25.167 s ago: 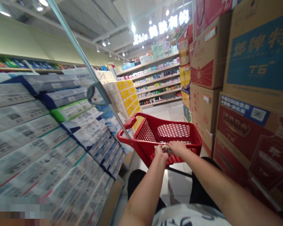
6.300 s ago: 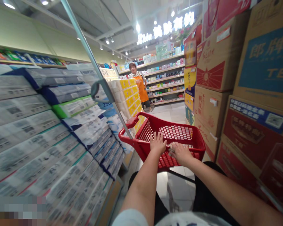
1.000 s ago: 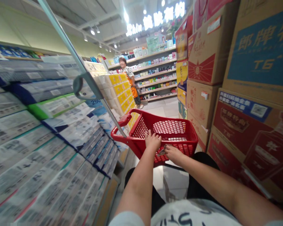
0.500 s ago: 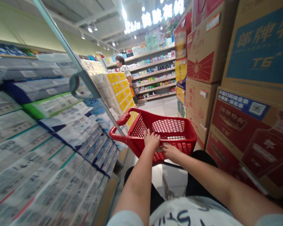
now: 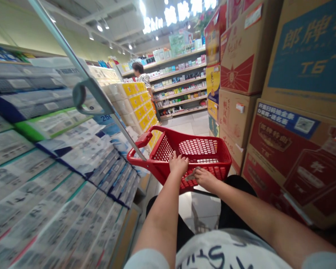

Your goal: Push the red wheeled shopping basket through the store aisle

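Observation:
A red plastic rolling shopping basket [image 5: 189, 136] with perforated sides stands before me, tilted in view. Its long metal pull handle [image 5: 93, 93] with a grey grip rises to the upper left. My left hand [image 5: 178, 164] lies over the near rim, fingers curled across it and holding it. Just right of it, against the outside of the near wall, my right hand [image 5: 206, 177] pinches a small greyish-brown cloth [image 5: 192, 175]. The inside of the basket shows only in part, and no goods can be made out there.
Stacked packs of paper goods [image 5: 70, 160] line the left side. Yellow-and-white packs [image 5: 140, 104] stand beyond them. Tall cartons [image 5: 285, 138] rise close on the right. At the back, a person [image 5: 142, 76] stands near shelves [image 5: 182, 80] of small goods.
My right hand and the cloth have moved slightly over the near wall, and more of the cloth shows. The left hand stays on the rim. The view has shifted a little.

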A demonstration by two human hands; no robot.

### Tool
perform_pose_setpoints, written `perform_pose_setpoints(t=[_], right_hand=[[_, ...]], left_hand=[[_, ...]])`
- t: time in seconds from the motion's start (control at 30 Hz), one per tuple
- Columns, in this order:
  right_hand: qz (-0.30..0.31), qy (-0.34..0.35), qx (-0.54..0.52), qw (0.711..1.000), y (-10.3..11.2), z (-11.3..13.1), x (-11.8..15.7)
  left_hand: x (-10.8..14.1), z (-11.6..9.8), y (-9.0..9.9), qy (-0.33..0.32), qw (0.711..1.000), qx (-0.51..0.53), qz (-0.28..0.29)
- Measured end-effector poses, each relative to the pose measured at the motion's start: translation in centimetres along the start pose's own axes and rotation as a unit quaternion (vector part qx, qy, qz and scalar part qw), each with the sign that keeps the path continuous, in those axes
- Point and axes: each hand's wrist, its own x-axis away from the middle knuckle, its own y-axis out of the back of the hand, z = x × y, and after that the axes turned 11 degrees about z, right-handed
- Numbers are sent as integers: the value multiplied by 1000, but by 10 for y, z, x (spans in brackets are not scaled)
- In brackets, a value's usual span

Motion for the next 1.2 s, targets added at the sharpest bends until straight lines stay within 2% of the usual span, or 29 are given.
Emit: perform_pose_setpoints(t=[0.13,0.27,0.4,0.53,0.6,0.77,0.9,1.07,1.2], right_hand=[[39,-45,-37,998,7,0,12],[18,-47,-40,998,13,2,13],[46,-75,-60,994,18,4,9],[23,-79,-82,993,19,5,8],[31,-88,-86,992,19,5,8],[6,-49,-73,996,22,4,5],[48,-50,-63,996,20,7,2],[-20,-21,-40,999,24,17,-7],[31,-48,-25,998,31,22,-14]], left_hand=[[1,-1,2,-2,1000,1,10],[2,-1,3,2,1000,-3,17],[2,-1,4,8,1000,-3,24],[3,-2,5,7,1000,-9,21],[3,-2,5,5,1000,-11,21],[4,-2,6,1,1000,-14,23],[3,-3,6,9,1000,-2,27],[4,-5,5,19,999,12,23],[3,-4,3,11,1000,11,21]])
